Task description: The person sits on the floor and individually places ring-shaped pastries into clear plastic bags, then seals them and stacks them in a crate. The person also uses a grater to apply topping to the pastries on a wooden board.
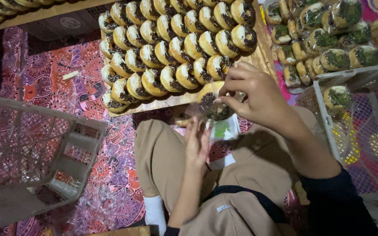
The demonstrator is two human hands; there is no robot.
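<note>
The person's tan-trousered knees (pixel 171 153) are sitting closest to the lens, folded cross-legged on a patterned red cloth (pixel 66 87) so that the lap is serving as a small work surface. Just above them the left hand (pixel 196 142) is lying with fingers extended, gripping nothing tightly but seemingly steadying the lower edge of a clear plastic wrapper (pixel 219 120) — it is touching the film from below. The right hand (pixel 252 98) is pinching the wrapper's mouth between thumb and fingertips, holding it open around a chocolate-sprinkled doughnut (pixel 213 105) that is sitting partly inside it, right at the near edge of the wooden board (pixel 265 54). On that board the unwrapped iced doughnuts (pixel 176 48) are leaning on edge in overlapping rows, likely so more fit and the topping stays clear. To the right a white plastic crate (pixel 324 109) is holding one bagged doughnut, with a heap of bagged doughnuts (pixel 329 39) beyond it; another crate (pixel 31 148) is standing at the left.
</note>
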